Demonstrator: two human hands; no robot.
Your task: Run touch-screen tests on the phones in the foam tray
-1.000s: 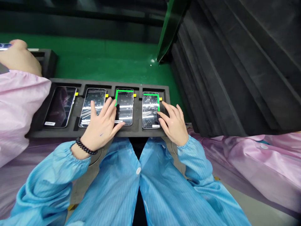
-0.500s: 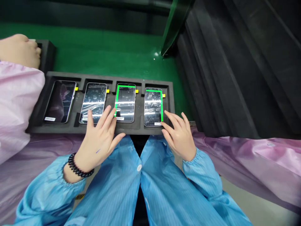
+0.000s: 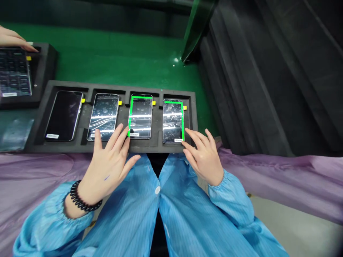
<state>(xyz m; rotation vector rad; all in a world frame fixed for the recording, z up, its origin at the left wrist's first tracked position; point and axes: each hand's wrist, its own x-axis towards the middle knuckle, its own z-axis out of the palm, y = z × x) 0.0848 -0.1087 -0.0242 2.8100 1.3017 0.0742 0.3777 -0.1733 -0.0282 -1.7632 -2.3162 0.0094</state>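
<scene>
Several phones lie in separate pockets of a black foam tray [image 3: 158, 148]. The two on the right, a phone [image 3: 140, 116] and the rightmost phone [image 3: 173, 121], show green bands along screen edges. My left hand [image 3: 109, 160], fingers spread, has a fingertip at the lower left edge of the first of these and its other fingers over the lower part of a bubbly-looking phone [image 3: 104, 114]. The leftmost phone [image 3: 64, 116] has a dark screen. My right hand [image 3: 205, 155] is open, its fingertips at the rightmost phone's lower right corner. Neither hand grips anything.
At the upper left, another person's hand [image 3: 13, 38] is over a second black tray [image 3: 46, 67] with a phone [image 3: 16, 73] in it. Clear plastic [image 3: 16, 130] lies below that. A green post [image 3: 194, 30] and black folded sheeting [image 3: 268, 78] stand at the right.
The other person's pink sleeve has withdrawn leftward, uncovering the second tray and its phone. The left green band now reaches slightly lower. My hands have barely moved.
</scene>
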